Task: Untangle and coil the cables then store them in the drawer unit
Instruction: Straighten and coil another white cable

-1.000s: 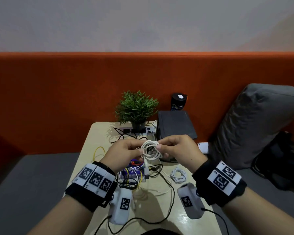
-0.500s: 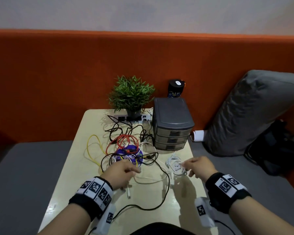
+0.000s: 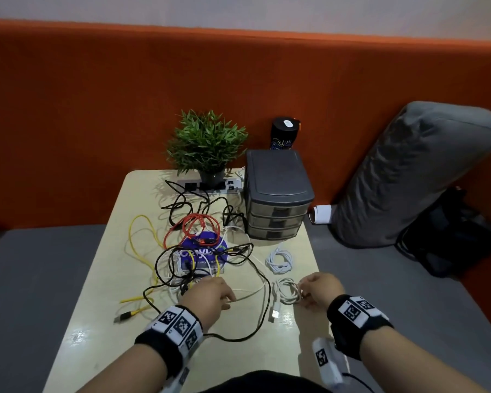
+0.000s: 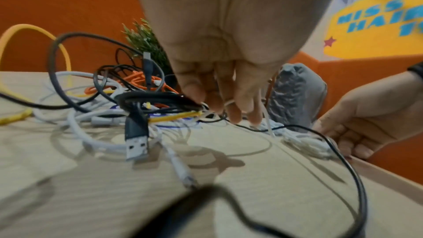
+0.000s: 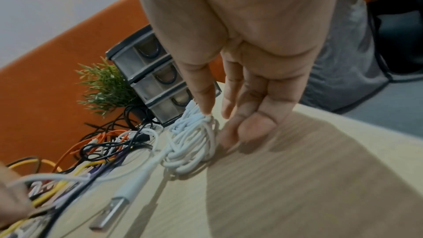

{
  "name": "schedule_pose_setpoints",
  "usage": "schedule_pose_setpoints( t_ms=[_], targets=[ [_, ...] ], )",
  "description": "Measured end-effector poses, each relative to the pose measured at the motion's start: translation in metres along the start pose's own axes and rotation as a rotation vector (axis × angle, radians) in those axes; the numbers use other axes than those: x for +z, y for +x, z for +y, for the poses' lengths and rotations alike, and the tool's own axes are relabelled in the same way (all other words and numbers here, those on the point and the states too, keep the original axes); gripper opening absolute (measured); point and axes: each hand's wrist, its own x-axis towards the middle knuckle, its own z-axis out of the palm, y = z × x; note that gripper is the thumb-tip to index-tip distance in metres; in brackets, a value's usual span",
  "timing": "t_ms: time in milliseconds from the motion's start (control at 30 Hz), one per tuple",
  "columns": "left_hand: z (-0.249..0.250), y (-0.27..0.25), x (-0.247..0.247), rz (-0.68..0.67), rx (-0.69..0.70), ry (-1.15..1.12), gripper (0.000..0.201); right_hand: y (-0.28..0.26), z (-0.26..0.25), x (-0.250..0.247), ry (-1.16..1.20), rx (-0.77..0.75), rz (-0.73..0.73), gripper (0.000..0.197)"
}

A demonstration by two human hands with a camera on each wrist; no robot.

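A freshly coiled white cable (image 3: 287, 292) (image 5: 194, 142) lies on the table (image 3: 111, 279) near its right edge, its USB plug (image 3: 275, 313) pointing toward me. My right hand (image 3: 304, 293) (image 5: 219, 115) rests beside it with straight fingers, the thumb tip touching the coil. A second white coil (image 3: 279, 259) lies just beyond. My left hand (image 3: 224, 296) (image 4: 219, 108) reaches into the tangle of black, yellow (image 3: 136, 242) and red (image 3: 201, 225) cables and pinches a thin white cable (image 4: 228, 103). The grey drawer unit (image 3: 275, 194) stands at the back right with all drawers closed.
A potted plant (image 3: 207, 143) and a power strip (image 3: 210, 185) sit at the table's far edge, a black cylinder (image 3: 285, 133) behind the drawers. A purple disc (image 3: 207, 251) lies under the tangle. A grey cushion (image 3: 408, 171) and a black bag (image 3: 451, 236) are at the right.
Both hands came down from holding the white coil in the air. The coil now lies on the table by the right hand, and the left hand has gone into the tangle.
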Motion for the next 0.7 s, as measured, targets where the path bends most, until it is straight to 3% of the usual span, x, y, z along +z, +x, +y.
schedule_pose_setpoints(
  t_ms=[133, 200, 300, 367, 500, 600, 700],
  targets=[
    [-0.005, -0.008, -0.023, 0.194, -0.071, 0.007, 0.026, -0.009, -0.020, -0.003, -0.258, -0.230, 0.072, 0.009],
    [-0.005, -0.012, -0.037, 0.318, -0.072, -0.075, 0.024, -0.024, -0.039, 0.002, -0.264, -0.407, -0.041, 0.016],
    [0.002, -0.019, -0.062, 0.469, -0.044, -0.287, 0.044, -0.053, -0.070, 0.019, -0.331, -0.660, -0.296, 0.031],
    [0.006, -0.025, -0.079, 0.556, -0.038, -0.371, 0.049, -0.065, -0.087, 0.033, -0.466, -0.798, -0.343, 0.031],
    [0.011, -0.036, -0.113, 0.709, -0.034, -0.579, 0.043, -0.070, -0.111, 0.053, -0.529, -0.866, -0.214, 0.009],
    [0.012, -0.047, -0.138, 0.774, 0.037, -0.769, 0.043, -0.064, -0.122, 0.055, -0.621, -0.938, -0.138, 0.022],
    [0.006, -0.056, -0.166, 0.923, 0.106, -0.945, 0.039, -0.055, -0.126, 0.057, -0.602, -0.956, -0.143, 0.028]
  ],
)
